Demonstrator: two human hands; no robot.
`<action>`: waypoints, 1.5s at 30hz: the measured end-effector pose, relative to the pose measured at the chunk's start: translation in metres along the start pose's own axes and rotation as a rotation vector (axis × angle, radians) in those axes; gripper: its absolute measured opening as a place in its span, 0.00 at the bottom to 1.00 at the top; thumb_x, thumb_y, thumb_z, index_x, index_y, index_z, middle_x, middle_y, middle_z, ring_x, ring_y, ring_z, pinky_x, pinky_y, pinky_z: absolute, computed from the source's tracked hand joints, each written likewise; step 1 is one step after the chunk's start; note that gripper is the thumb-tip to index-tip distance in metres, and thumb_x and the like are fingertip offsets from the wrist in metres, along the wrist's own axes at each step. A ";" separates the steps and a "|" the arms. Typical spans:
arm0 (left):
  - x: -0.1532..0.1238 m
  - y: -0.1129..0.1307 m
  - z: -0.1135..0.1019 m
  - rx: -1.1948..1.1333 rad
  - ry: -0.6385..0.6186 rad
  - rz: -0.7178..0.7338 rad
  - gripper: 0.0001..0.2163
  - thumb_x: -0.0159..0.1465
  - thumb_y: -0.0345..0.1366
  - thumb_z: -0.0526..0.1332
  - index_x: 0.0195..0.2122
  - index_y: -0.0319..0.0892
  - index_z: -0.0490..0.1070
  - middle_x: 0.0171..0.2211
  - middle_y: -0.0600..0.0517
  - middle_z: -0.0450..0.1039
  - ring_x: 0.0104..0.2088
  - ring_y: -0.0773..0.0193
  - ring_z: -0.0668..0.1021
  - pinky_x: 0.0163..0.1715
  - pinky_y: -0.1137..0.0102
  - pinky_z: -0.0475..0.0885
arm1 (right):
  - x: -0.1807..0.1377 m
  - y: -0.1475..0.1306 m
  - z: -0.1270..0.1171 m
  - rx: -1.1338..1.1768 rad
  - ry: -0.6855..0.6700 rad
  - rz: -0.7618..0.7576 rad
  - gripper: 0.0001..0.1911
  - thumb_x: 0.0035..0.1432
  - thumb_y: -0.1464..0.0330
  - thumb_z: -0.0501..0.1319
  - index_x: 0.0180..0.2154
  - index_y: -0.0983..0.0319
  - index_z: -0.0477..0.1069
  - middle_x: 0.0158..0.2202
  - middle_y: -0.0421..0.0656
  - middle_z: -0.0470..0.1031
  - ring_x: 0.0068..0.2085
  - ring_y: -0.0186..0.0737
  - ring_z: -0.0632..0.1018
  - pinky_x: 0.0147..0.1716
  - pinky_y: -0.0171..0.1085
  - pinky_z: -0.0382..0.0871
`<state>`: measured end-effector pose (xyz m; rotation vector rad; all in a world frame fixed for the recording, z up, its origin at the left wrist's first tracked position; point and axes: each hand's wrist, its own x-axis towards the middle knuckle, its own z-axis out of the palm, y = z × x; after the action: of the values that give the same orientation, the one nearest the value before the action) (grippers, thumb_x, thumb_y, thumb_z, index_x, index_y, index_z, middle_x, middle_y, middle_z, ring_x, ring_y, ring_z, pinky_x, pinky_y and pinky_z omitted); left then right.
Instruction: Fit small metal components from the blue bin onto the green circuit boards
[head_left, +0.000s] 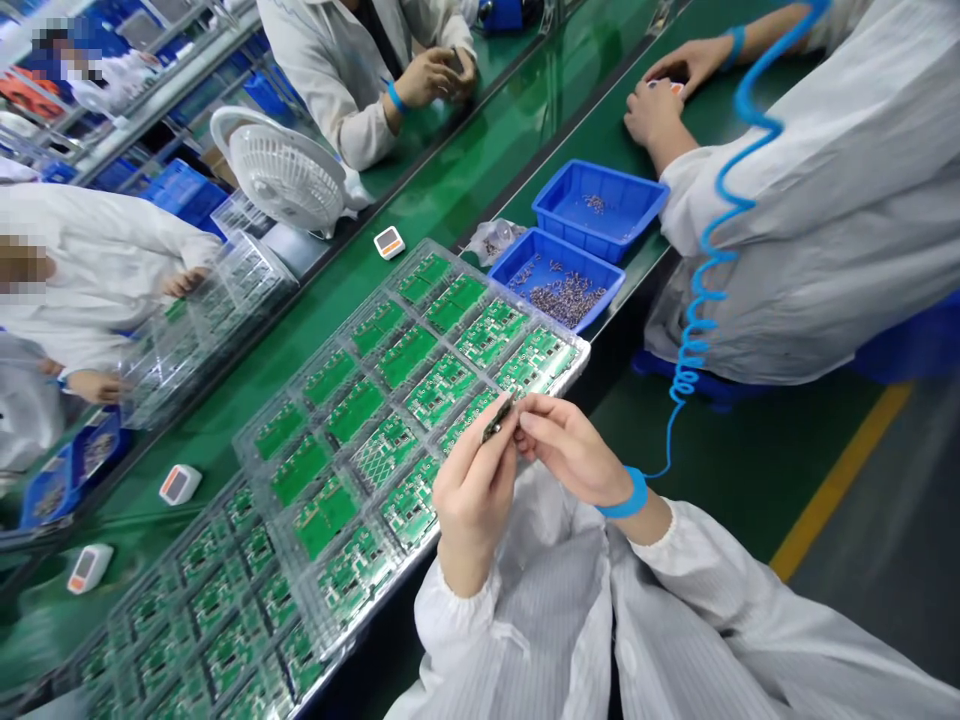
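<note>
My left hand (474, 480) is closed around a small green circuit board (497, 417), held on edge just off the bench. My right hand (568, 447) pinches at the same board from the right; what its fingertips hold is too small to make out. A blue wrist strap (628, 497) with a coiled blue cord (694, 330) sits on my right wrist. Directly beyond my hands lies a clear plastic tray (581, 352) filled with several green circuit boards (409, 352).
A second clear tray of boards (217, 600) lies at lower left. Two blue bins, one (559, 277) with small metal parts and another (600, 205), stand behind. A white fan (285, 175) and small white timers (389, 242) sit on the green bench. Other people in white coats work around.
</note>
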<state>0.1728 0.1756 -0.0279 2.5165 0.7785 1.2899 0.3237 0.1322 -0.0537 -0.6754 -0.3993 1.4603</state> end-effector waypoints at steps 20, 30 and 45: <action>-0.017 0.004 0.001 -0.162 0.065 -0.473 0.24 0.78 0.41 0.72 0.74 0.52 0.77 0.63 0.43 0.87 0.43 0.61 0.89 0.35 0.70 0.84 | 0.009 0.001 0.003 -0.487 0.170 -0.393 0.17 0.73 0.50 0.74 0.41 0.54 0.79 0.39 0.42 0.79 0.39 0.43 0.79 0.47 0.45 0.79; -0.017 0.015 0.012 -0.179 0.104 -0.459 0.25 0.79 0.44 0.71 0.73 0.45 0.69 0.52 0.45 0.83 0.43 0.61 0.90 0.38 0.71 0.86 | 0.013 -0.004 0.004 -0.693 0.261 -0.493 0.12 0.75 0.54 0.70 0.39 0.52 0.78 0.37 0.43 0.79 0.39 0.47 0.80 0.48 0.50 0.79; -0.022 0.020 0.023 -0.263 0.175 -0.409 0.24 0.79 0.37 0.71 0.72 0.47 0.65 0.59 0.42 0.83 0.53 0.57 0.92 0.50 0.67 0.90 | 0.014 0.002 0.006 -0.677 0.225 -0.497 0.12 0.78 0.56 0.68 0.40 0.52 0.78 0.40 0.44 0.80 0.42 0.48 0.80 0.49 0.50 0.79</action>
<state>0.1882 0.1482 -0.0484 1.9340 1.0207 1.3689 0.3193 0.1470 -0.0526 -1.1676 -0.8338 0.7502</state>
